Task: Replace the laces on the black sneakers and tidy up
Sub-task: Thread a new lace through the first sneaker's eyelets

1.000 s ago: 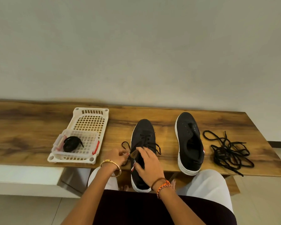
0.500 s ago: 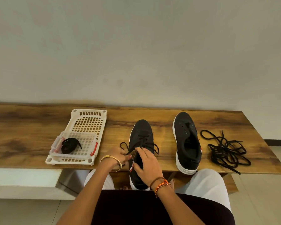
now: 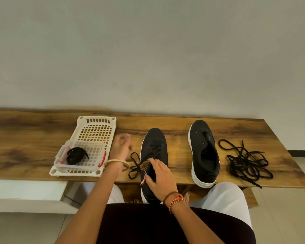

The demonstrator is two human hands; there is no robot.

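The left hand (image 3: 121, 147) is blurry, so I cannot tell its grip. The coiled lace (image 3: 76, 155) lies just left of it in the clear box (image 3: 60, 162). The right hand (image 3: 159, 176) holds the laced sneaker (image 3: 154, 147).

Laced black sneaker (image 3: 154, 150): white sole, toe pointing away, heel overhanging the tabletop's near edge, lace ends loose at its left. Unlaced black sneaker (image 3: 203, 152): to its right, eyelets bare. Tangled black laces (image 3: 245, 162): further right. Rolled black lace (image 3: 76, 155): inside clear container.
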